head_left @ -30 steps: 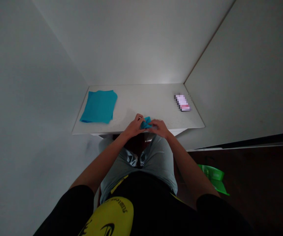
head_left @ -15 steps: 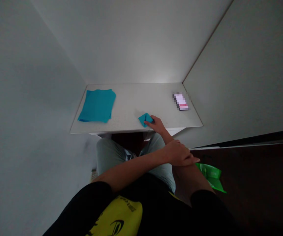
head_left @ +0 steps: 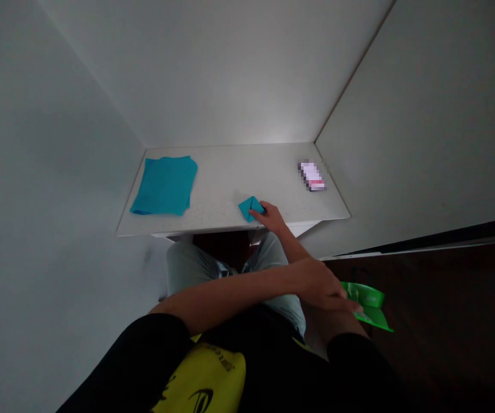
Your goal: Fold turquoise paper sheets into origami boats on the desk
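Note:
A small folded piece of blue paper (head_left: 247,207) rests near the front edge of the white desk (head_left: 230,172). My right hand (head_left: 268,216) pinches it at its right side, thumb on top; some of the fingers are hidden behind. Crossing over in front of my body, my left hand (head_left: 322,285) lies on my right forearm near the elbow, its fingers stretched out and pointing right. It holds no object. At the left end of the desk is a loose stack of blue paper sheets (head_left: 164,186).
A phone (head_left: 312,175), blurred with a lit screen, lies at the desk's right end. White walls (head_left: 221,74) close in the desk at the back and sides. On the dark floor to the right sits a green plastic dustpan-like object (head_left: 370,304), partly covered by my arm.
My left hand has slid along my right forearm toward the elbow, its fingers straighter now. My right hand keeps its pinch on the folded paper. The view has shifted slightly.

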A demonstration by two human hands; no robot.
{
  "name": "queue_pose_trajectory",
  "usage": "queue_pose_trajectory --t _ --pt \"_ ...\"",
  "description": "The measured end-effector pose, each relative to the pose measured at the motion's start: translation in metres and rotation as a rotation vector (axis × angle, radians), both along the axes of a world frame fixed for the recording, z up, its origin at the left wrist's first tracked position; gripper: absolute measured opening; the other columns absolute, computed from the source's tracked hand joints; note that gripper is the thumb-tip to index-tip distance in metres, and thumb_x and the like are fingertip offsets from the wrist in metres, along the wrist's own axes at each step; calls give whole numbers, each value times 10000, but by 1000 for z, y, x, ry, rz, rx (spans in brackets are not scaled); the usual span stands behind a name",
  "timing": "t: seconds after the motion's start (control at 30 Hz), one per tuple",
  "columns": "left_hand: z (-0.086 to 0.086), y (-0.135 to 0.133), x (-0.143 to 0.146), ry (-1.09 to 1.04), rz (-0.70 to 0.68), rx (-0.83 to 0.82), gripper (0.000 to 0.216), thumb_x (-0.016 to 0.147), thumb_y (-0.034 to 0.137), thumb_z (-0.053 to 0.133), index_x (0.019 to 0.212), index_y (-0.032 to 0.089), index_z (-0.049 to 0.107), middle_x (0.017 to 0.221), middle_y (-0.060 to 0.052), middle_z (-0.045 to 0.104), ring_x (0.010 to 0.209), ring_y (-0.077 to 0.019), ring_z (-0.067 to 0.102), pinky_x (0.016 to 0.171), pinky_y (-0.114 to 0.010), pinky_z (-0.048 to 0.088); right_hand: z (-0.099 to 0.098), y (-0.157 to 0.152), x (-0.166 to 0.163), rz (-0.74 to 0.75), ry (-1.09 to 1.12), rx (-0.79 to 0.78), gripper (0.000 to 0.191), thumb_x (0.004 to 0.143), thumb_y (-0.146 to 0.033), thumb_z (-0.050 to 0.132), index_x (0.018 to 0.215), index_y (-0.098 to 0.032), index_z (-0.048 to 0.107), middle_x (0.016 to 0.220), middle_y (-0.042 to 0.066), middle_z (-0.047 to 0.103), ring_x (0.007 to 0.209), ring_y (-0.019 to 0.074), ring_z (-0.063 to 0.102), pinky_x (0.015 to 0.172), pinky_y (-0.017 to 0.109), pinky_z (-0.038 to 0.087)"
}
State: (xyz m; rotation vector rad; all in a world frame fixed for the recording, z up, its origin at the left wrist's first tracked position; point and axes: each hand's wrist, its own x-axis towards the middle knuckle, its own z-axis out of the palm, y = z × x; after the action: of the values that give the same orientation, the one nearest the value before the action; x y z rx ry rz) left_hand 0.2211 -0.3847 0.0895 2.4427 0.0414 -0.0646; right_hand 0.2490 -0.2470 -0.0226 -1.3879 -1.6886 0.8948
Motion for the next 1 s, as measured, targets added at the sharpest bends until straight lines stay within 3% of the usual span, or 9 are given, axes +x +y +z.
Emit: queue_pose_trajectory --t 0.1,0.2,0.3,0.4,0.47,0.57,0.77,0.9,1.0 --pt "-22 42 -28 -85 246 209 586 1163 561 416 1029 212 866 1035 -110 859 991 -266 805 923 -424 596 -2 2 0 20 4 8 513 875 -733 704 756 -253 566 705 -15 529 704 178 479 651 323 402" --pt "-30 77 -67 -204 353 271 354 1146 401 524 1174 223 829 1215 -83 839 1163 -260 760 1098 -439 539 -6 6 4 46 59 -28 481 845 -702 752 799 -258 573 699 -21 537 689 181 480 653 335 430" --pt "-32 104 -121 -281 595 296 332 1112 461 583 1226 243 806 1268 -105 794 1252 -291 705 1147 -479 509 -11 9 10 79 181 -62 473 838 -670 773 1012 -257 619 810 -9 640 729 198 562 668 342 487" --pt "-43 124 -174 -298 932 344 619 950 555 806 1473 244 693 1507 -170 641 1428 -373 580 1221 -563 461 -14 10 12 78 341 -75 638 851 -651 780 1330 -283 575 902 -19 690 734 186 604 682 326 519" --pt "-58 133 -197 -259 934 301 824 859 519 907 1582 265 605 1647 -186 501 1502 -398 527 1238 -584 466 -14 10 10 61 386 -93 701 876 -638 775 1442 -299 538 870 -33 676 691 178 590 658 317 515" --pt "-85 138 -205 -239 873 151 769 916 387 864 1616 296 560 1719 -149 420 1407 -314 640 1209 -510 538 -12 10 8 47 357 -78 590 882 -650 775 1326 -284 641 920 2 708 761 197 635 706 335 545" --pt "-104 141 -181 -336 981 115 517 976 232 738 1489 243 679 1581 -123 628 1454 -272 626 1255 -479 513 -7 11 12 66 332 -89 504 873 -720 747 1085 -263 733 998 41 769 898 233 694 875 402 582" --pt "-100 147 -185 -348 1018 13 296 1062 333 618 1283 250 797 1319 -90 800 1260 -263 734 1184 -470 548 -7 10 16 91 351 -95 572 863 -769 764 1126 -261 755 863 18 719 784 208 652 782 376 566" --pt "-99 151 -190 -353 1081 -174 395 1088 506 547 1088 220 819 1055 -63 827 1002 -248 758 973 -379 601 -9 11 16 49 316 -77 609 789 -811 820 1048 -264 752 771 -11 636 733 194 588 713 354 526"
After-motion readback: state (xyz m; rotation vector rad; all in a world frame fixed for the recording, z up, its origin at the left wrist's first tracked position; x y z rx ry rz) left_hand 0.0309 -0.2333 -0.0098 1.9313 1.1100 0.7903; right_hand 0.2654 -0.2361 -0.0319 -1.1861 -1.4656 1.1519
